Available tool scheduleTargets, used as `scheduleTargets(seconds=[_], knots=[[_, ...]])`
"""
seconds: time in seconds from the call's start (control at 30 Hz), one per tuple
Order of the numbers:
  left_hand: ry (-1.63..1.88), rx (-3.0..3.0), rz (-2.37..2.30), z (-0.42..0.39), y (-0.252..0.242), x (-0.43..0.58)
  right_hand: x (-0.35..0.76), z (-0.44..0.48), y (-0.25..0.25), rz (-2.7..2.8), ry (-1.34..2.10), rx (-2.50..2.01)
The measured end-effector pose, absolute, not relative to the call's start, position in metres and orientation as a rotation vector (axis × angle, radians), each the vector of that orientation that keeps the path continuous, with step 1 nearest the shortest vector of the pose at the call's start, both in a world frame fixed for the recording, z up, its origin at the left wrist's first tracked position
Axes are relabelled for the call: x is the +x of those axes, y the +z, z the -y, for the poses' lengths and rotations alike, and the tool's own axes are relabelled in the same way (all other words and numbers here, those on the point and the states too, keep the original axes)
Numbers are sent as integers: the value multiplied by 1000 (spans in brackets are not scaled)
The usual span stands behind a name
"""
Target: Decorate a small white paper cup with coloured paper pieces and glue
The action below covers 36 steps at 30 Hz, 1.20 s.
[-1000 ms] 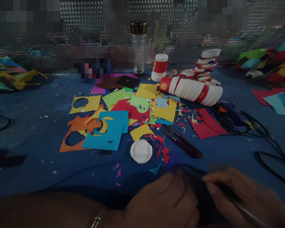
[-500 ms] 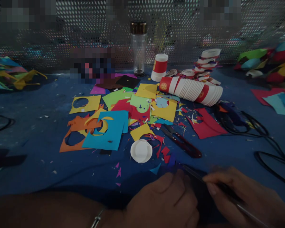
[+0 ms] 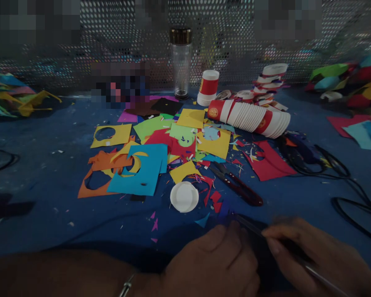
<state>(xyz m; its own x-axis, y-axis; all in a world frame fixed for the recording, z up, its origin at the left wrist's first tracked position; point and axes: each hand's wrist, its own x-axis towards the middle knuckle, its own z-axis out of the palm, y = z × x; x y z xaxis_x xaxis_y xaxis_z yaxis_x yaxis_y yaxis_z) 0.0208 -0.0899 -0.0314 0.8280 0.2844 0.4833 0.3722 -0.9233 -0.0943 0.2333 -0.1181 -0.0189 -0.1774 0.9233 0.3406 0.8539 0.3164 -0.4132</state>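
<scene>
In the right hand [image 3: 318, 253], pen [image 3: 250, 225]; left hand [image 3: 214, 262] near its tip [image 3: 235, 215].

A slim, shiny, silver-coloured bracelet [image 3: 125, 286] crossed the left wrist [image 3: 146, 284] at bottom left of centre; the left hand [image 3: 213, 260] and right hand [image 3: 315, 251] were bare.
</scene>
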Motion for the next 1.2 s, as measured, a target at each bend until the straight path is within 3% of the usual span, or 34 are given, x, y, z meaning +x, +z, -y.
scheduleTargets(seconds=[1.2], knots=[[-813, -2811, 559, 86, -27, 23, 238, 118, -25, 2101, 176, -1520]])
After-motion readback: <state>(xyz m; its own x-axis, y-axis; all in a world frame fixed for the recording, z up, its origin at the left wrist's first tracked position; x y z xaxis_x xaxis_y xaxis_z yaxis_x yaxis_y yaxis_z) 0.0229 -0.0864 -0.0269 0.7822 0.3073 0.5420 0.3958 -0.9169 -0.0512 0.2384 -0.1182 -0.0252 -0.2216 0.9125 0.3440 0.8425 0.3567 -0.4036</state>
